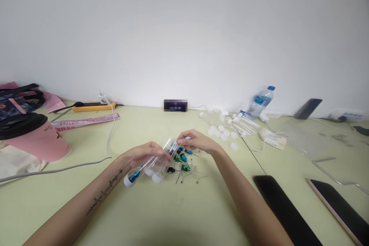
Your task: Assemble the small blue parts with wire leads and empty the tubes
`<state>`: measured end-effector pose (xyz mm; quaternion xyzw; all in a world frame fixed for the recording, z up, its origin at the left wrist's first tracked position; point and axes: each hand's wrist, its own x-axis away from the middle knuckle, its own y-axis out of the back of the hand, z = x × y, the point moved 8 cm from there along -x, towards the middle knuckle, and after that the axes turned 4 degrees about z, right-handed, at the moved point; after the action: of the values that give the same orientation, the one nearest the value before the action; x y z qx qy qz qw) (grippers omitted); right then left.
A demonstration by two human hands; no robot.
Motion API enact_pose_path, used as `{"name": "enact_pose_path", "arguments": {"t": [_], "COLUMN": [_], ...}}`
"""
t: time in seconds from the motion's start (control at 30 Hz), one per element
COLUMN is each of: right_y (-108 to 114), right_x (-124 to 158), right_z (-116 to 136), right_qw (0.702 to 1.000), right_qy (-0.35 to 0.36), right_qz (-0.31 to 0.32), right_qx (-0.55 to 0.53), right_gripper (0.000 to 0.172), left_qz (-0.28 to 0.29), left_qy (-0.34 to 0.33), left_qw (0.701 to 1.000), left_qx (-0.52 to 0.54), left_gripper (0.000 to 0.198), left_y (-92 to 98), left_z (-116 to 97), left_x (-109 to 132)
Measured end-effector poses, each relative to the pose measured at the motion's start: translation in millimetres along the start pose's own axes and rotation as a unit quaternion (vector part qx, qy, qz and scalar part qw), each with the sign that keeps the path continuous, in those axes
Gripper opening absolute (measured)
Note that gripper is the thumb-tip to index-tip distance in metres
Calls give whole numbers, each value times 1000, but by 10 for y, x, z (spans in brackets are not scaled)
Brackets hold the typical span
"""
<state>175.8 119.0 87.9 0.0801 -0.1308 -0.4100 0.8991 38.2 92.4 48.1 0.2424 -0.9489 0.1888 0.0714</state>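
Note:
My left hand (150, 152) is closed around several clear plastic tubes (163, 159), held at a slant with their white-capped ends toward me. A blue metallic piece (134, 176) lies inside the leftmost tube, close to its cap. At the tubes' far ends my right hand (196, 141) has its fingertips pinched together; what they grip is mostly hidden. A small white thing (188, 138) shows at those fingers. Just beyond and below the hands lies a loose pile of small pieces (186, 168) with blue, green and black bodies and thin metal rods.
White caps (223, 133) and more clear tubes (246, 124) lie at the back right, near a water bottle (261, 102). A pink cup (49, 142) and a cable (57, 171) are on the left. Two phones (284, 207) (337, 207) lie at the front right.

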Motion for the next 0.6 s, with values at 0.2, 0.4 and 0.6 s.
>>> {"name": "enact_pose_path", "arguments": {"t": [0.2, 0.4, 0.6], "right_y": [431, 542, 408], "right_x": [68, 92, 46], "right_z": [-142, -356, -408], "right_qw": [994, 996, 991], "right_qy": [3, -46, -85], "right_qz": [-96, -73, -27], "right_qx": [-50, 21, 99], "right_gripper": [31, 28, 27], "left_qz": [-37, -61, -82], "left_qy": [-2, 16, 40], "left_qw": [984, 954, 925], "left_qx": [-176, -294, -369], "left_gripper": [16, 20, 25], "left_y": [122, 194, 205], "left_z": [-137, -256, -250], "left_x": [68, 180, 176]}}
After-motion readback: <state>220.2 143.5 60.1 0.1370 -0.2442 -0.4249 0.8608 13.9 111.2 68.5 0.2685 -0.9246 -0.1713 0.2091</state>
